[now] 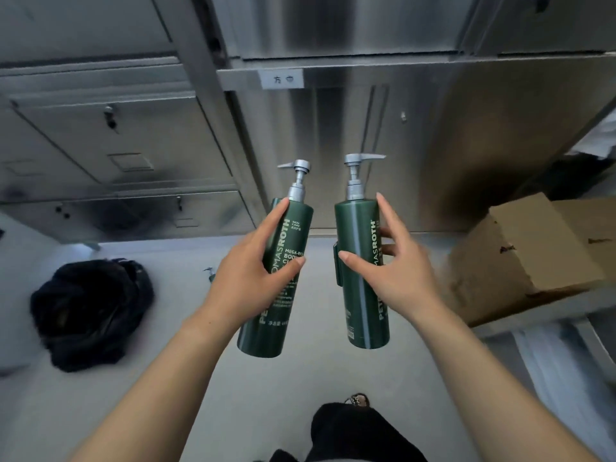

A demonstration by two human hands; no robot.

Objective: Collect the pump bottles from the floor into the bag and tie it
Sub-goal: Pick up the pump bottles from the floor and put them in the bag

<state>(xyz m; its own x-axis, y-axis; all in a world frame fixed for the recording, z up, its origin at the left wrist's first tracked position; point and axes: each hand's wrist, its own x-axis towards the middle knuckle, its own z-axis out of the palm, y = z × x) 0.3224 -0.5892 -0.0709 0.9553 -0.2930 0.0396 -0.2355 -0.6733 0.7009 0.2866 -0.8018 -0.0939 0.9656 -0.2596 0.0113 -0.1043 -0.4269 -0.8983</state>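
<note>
Two tall dark green pump bottles with silver pumps are held up in front of me, well above the floor. My left hand (pixel 248 271) grips the left bottle (pixel 283 271) around its middle; that bottle tilts slightly to the right. My right hand (pixel 390 271) grips the right bottle (pixel 358 271), which stands nearly upright. A crumpled black bag (pixel 90 311) lies on the floor at the left. The pump of a third bottle (pixel 210 273) peeks out behind my left wrist; its body is hidden.
Steel cabinets (pixel 333 128) with drawers and locks fill the wall ahead. A brown cardboard box (pixel 520 258) sits at the right. The floor (pixel 253 395) is pale grey. My black-clad legs (pixel 353 431) show at the bottom edge.
</note>
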